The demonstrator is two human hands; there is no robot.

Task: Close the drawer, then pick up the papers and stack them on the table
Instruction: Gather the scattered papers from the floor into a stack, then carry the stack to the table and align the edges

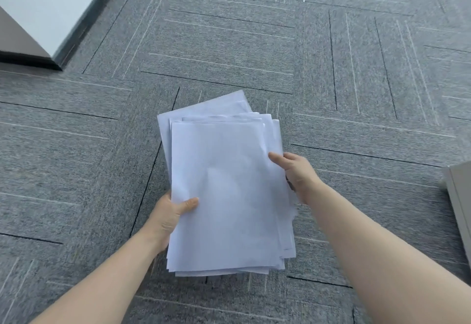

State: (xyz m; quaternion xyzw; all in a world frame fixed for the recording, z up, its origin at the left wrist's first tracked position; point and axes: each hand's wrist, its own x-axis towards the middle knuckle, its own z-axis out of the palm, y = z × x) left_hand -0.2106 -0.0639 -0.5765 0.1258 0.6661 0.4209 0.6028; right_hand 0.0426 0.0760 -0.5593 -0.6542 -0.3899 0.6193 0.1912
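Under the papers (229, 196), hidden: fingers of the left hand (169, 218), only the thumb showing on top. Likewise the right hand (297, 173), fingers tucked beneath the sheets' edge. Lower sheets mostly covered by the top one; count impossible to tell. Right of the right hand, a grey cabinet (458, 196) cut off by the frame edge. Forearms cropped at the bottom.
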